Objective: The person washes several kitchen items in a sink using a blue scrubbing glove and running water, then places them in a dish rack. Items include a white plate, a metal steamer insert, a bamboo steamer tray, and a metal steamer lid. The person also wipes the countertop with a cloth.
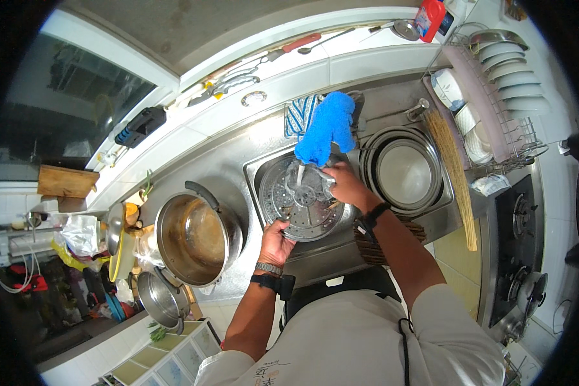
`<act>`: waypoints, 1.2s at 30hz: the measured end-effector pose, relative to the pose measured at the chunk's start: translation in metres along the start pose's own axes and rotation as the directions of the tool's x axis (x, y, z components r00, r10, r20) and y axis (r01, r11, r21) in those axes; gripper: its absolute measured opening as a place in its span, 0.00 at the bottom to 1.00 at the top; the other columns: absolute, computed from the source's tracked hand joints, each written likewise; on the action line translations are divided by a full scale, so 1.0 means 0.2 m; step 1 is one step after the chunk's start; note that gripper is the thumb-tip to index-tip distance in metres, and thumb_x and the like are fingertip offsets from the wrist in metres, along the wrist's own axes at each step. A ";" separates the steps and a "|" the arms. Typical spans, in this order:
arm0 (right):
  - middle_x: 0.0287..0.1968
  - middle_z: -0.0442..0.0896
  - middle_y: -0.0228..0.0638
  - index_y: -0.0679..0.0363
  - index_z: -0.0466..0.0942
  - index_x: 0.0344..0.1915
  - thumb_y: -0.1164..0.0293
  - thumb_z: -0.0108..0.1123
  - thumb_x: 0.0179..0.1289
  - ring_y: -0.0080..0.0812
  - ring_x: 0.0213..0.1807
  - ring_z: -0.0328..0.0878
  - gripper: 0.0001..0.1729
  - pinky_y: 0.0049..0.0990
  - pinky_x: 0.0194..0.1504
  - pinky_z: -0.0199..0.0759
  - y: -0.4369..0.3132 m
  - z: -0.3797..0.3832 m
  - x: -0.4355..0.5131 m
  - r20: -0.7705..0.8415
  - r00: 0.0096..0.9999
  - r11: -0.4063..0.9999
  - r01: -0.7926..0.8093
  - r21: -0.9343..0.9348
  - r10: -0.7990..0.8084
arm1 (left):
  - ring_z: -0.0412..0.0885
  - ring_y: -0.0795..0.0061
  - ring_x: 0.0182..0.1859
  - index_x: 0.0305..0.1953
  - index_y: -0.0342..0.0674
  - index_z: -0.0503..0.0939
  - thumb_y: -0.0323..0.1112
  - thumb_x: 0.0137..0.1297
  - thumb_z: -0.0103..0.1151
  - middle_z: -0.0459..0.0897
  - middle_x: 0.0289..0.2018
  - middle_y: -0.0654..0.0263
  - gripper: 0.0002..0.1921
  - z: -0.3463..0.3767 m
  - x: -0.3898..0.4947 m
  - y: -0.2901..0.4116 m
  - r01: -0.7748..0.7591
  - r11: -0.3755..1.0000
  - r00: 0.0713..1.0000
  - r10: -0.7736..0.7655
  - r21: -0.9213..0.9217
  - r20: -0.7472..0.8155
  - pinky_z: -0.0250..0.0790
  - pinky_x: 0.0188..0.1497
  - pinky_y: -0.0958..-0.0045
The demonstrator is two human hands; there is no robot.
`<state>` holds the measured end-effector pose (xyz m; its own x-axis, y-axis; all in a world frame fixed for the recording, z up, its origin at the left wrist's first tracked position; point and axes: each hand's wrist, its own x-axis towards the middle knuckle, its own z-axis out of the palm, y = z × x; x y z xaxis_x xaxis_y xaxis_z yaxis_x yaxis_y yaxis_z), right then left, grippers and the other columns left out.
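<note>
A round perforated metal steamer tray (pixel 310 218) is held slightly tilted over the left sink basin (pixel 252 170). My left hand (pixel 276 245) grips its near left rim, thumb on top. At the tray's far right edge, my right hand (pixel 351 187) holds a crumpled greyish cloth or scrubber (pixel 326 185) against the metal; its exact kind is unclear. Water (pixel 300 174) runs onto the tray from beneath a fluffy blue cloth (pixel 329 126), which hides most of the faucet. A striped cloth (pixel 300 116) lies behind it.
Nested metal pots or bowls (pixel 405 169) fill the right basin. To the left stands a large steel pot (pixel 193 241), with a smaller pot (pixel 161 299) nearer me. A straw whisk (pixel 451 173) leans beside the dish rack (pixel 504 111). Knives and tools line the sill; a gas stove (pixel 511 241) is far right.
</note>
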<state>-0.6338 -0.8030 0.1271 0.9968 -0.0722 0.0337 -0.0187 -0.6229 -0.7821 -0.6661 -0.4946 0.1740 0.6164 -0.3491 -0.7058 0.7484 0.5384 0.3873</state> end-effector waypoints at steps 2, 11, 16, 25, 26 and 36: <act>0.60 0.90 0.52 0.63 0.89 0.68 0.83 0.69 0.65 0.57 0.59 0.90 0.30 0.44 0.66 0.82 -0.08 0.02 0.05 0.081 0.995 0.994 -0.044 -0.098 0.052 | 0.91 0.49 0.67 0.71 0.32 0.80 0.21 0.76 0.58 0.90 0.66 0.51 0.24 0.03 -0.01 -0.01 -0.028 0.999 1.000 0.027 0.031 0.011 0.81 0.76 0.39; 0.60 0.93 0.40 0.52 0.96 0.58 0.80 0.74 0.64 0.49 0.67 0.89 0.23 0.45 0.67 0.84 -0.51 0.09 -0.01 0.345 0.938 0.999 0.033 0.019 -0.038 | 0.91 0.48 0.65 0.72 0.34 0.78 0.18 0.75 0.56 0.90 0.64 0.51 0.26 0.06 0.01 0.01 -0.057 0.998 0.998 0.057 0.018 0.002 0.85 0.72 0.40; 0.51 0.93 0.49 0.46 0.90 0.65 0.76 0.79 0.66 0.56 0.59 0.91 0.27 0.51 0.62 0.85 -0.48 0.10 0.06 0.135 0.974 0.969 -0.155 -0.192 0.183 | 0.92 0.49 0.62 0.70 0.36 0.79 0.15 0.74 0.54 0.90 0.61 0.53 0.25 0.04 -0.03 0.01 -0.041 0.996 0.999 0.039 0.081 0.018 0.86 0.70 0.40; 0.54 0.93 0.46 0.48 0.93 0.57 0.74 0.78 0.70 0.56 0.55 0.92 0.17 0.47 0.60 0.85 -0.50 0.17 0.16 0.089 0.988 0.968 0.099 0.231 -0.123 | 0.92 0.62 0.53 0.67 0.40 0.82 0.13 0.72 0.56 0.92 0.55 0.61 0.25 0.01 0.04 -0.02 -0.096 0.959 0.995 0.092 0.267 0.027 0.89 0.58 0.56; 0.52 0.93 0.46 0.48 0.93 0.57 0.72 0.78 0.71 0.56 0.54 0.92 0.16 0.47 0.59 0.85 -0.47 0.18 0.20 0.048 0.997 0.988 0.060 0.142 -0.067 | 0.92 0.63 0.52 0.67 0.41 0.82 0.14 0.72 0.56 0.92 0.55 0.62 0.25 0.00 0.04 -0.02 -0.090 0.952 0.996 0.089 0.291 0.018 0.89 0.57 0.57; 0.63 0.88 0.46 0.56 0.91 0.60 0.79 0.71 0.69 0.56 0.62 0.90 0.21 0.48 0.63 0.86 -0.63 0.33 0.04 0.007 0.992 0.992 0.124 0.016 -0.124 | 0.86 0.75 0.38 0.71 0.48 0.80 0.16 0.73 0.58 0.90 0.50 0.69 0.28 0.04 0.04 -0.02 -0.100 0.882 0.992 0.127 0.461 -0.027 0.78 0.35 0.72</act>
<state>-0.6179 -0.6737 0.1857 0.9919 0.0116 0.1262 0.1066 -0.6143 -0.7818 -0.6619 -0.5050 0.1714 0.6996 -0.2567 -0.6668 0.7109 0.1561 0.6857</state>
